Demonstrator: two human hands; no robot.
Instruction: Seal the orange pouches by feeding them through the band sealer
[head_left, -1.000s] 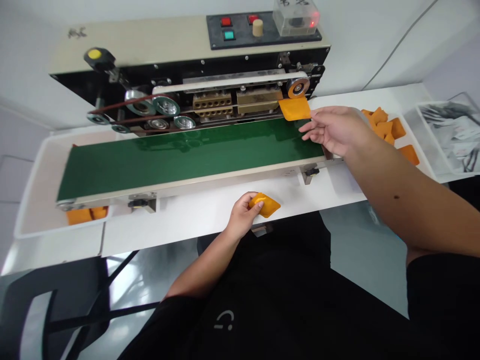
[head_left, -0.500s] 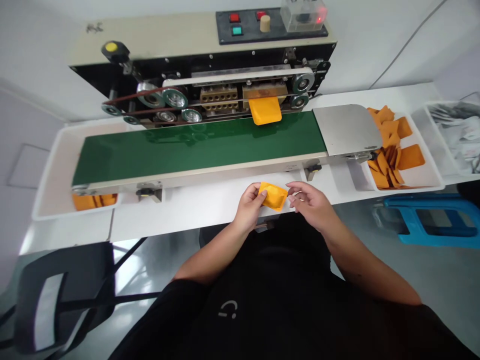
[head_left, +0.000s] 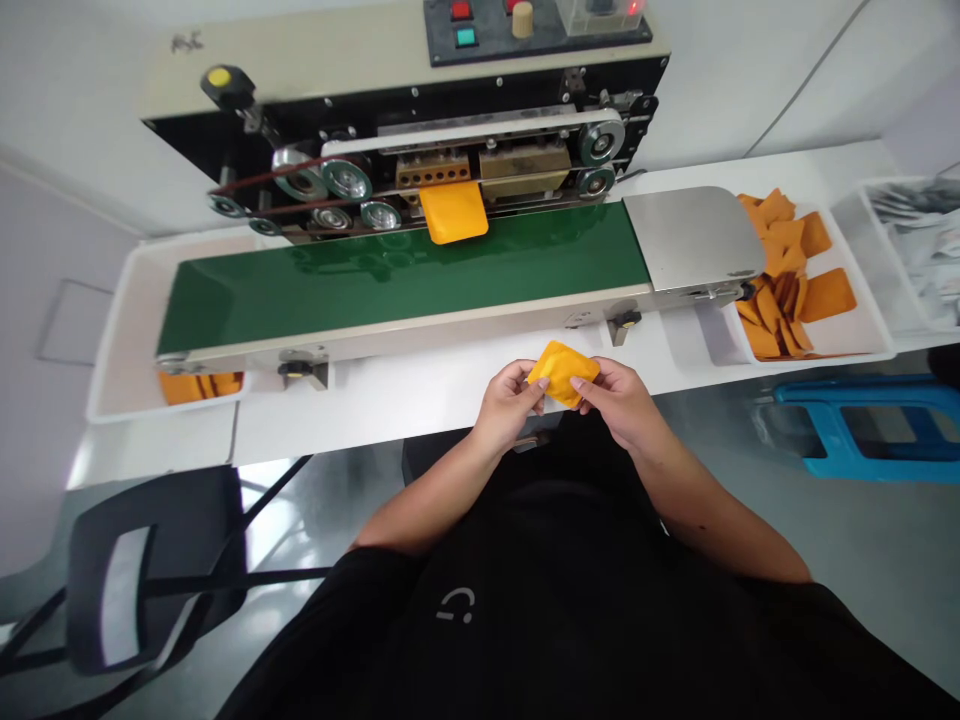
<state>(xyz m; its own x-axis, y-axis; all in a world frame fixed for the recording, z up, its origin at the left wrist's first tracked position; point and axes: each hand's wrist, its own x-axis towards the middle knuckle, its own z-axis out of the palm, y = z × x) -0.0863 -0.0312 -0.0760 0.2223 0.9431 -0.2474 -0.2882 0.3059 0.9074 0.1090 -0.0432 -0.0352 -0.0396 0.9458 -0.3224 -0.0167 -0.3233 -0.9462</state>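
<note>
An orange pouch is held between both hands above the near edge of the white table. My left hand pinches its left side and my right hand pinches its right side. Beyond them runs the green conveyor belt of a band sealing machine. A second orange pouch hangs in the sealer's jaws near the middle of the belt.
A white tray at the right holds several orange pouches. A white bin at the belt's left end holds sealed orange pouches. A clear tray sits far right, a blue stool below it, a black chair at lower left.
My right hand has come back from feeding a pouch into the sealer and now grips the pouch that my left hand held. The fed pouch has travelled left along the belt.
</note>
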